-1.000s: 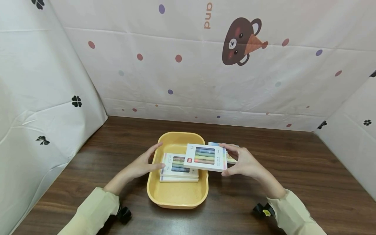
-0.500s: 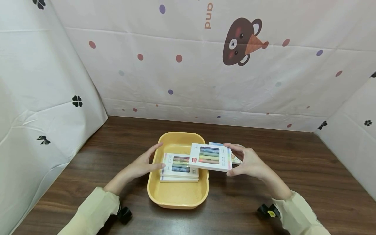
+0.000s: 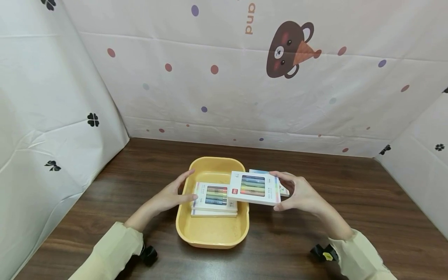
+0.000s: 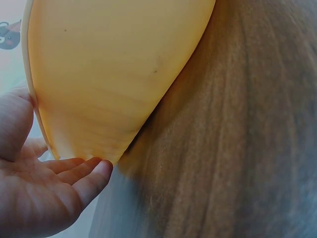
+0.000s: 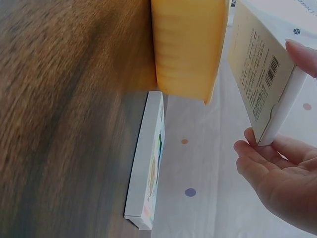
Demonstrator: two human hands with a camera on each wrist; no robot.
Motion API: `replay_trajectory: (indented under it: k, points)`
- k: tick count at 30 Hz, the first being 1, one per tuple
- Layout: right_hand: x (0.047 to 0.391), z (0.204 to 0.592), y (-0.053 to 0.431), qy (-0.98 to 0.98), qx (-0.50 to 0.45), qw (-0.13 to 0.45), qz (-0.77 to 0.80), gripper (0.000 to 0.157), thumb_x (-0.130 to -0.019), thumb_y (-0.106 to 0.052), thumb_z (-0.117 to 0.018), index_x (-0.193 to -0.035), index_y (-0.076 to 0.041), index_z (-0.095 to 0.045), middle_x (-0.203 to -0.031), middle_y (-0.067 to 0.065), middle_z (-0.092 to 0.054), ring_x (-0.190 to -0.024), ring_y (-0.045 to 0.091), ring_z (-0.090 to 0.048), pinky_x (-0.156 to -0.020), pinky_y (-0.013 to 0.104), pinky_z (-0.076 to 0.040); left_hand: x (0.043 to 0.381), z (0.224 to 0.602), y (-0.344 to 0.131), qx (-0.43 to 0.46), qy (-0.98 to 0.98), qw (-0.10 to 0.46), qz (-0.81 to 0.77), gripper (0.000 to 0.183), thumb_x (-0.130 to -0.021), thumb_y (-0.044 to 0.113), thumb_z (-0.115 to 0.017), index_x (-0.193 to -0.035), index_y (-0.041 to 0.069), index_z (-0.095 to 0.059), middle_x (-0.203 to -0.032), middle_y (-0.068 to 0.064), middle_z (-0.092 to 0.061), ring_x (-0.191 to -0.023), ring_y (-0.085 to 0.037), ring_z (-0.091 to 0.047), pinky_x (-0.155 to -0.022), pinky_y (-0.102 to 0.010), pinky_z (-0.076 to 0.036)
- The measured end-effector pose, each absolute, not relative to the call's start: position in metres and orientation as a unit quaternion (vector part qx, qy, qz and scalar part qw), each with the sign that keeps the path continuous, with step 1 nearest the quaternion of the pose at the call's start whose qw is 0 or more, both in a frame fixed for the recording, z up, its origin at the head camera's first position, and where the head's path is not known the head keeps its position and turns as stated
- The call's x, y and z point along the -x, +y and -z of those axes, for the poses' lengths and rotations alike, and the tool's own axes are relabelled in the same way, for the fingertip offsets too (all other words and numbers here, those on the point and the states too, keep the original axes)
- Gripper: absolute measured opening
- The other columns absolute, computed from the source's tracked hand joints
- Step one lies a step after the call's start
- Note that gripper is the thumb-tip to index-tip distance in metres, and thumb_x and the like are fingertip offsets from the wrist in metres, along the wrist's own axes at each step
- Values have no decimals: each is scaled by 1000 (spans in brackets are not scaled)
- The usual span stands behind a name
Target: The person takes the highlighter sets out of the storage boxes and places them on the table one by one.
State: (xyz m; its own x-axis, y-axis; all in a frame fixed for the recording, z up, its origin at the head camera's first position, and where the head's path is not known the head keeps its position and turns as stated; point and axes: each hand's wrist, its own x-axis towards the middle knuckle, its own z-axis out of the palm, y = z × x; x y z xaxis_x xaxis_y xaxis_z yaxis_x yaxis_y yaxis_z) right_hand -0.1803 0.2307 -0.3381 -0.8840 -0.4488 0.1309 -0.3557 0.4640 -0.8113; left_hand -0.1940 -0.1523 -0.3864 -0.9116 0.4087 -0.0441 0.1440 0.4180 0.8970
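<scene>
In the head view, my right hand [image 3: 302, 193] pinches the right end of a white windowed box of coloured pens [image 3: 253, 187], thumb at the near edge and fingers at the far one. This box hangs tilted over the right rim of a yellow plastic tub [image 3: 217, 235]. The right wrist view shows its printed back with a barcode. My left hand [image 3: 172, 197] holds the tub's left rim, thumb over it and fingers against the outer wall. Inside the tub lies a stack of similar pen boxes [image 3: 212, 202], the upper one overlapped by the held box.
A thin box with a colourful picture [image 5: 144, 163] lies on the brown wood table [image 3: 290, 256] right of the tub, partly hidden by the held box in the head view. A white patterned cloth [image 3: 224, 97] walls off the back and sides.
My right hand has moved slightly to the right with the pen box, uncovering more of the stack in the tub. My left hand has stayed at the tub's rim.
</scene>
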Motion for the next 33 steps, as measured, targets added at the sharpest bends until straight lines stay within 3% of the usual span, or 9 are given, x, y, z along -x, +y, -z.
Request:
replay_trajectory:
  k: [3,12,21,28,33]
  points:
    - [180,339,233,854,234,50,462,85,-55,-11,-85,-130,0,-46,-124,15,-52,-104,24,-51,-88,17,-39,194,386,-152,-168,833,127,-511,82,-79,29,-69,-145,16,-21,-149,-14,-18,-135,-36,-14,-102,-59,-19]
    - [179,339,238,847,234,54,475,86,-56,-6,-85,-130,6,-43,-125,20,-50,-100,19,-53,-85,30,-46,194,385,-152,-170,833,125,-511,82,-80,29,-69,-145,15,-21,-150,-12,-18,-135,-36,-13,-102,-59,-18]
    - [175,337,244,862,232,37,449,83,-57,-10,-85,-129,2,-46,-126,17,-51,-113,30,-47,-92,21,-38,193,386,-153,-168,836,125,-507,82,-80,29,-69,-145,16,-21,-149,-14,-18,-135,-37,-14,-102,-59,-19]
    - [172,335,247,870,230,31,435,82,-58,-12,-84,-130,1,-47,-127,17,-51,-115,32,-46,-91,22,-37,193,386,-153,-168,837,127,-505,81,-80,29,-69,-145,17,-21,-149,-14,-17,-134,-37,-14,-101,-60,-20]
    - [172,334,249,870,230,33,435,81,-58,-11,-84,-129,1,-47,-127,17,-51,-116,32,-44,-90,15,-34,193,386,-153,-166,837,127,-506,82,-80,29,-69,-145,17,-21,-149,-14,-17,-134,-37,-15,-101,-59,-20]
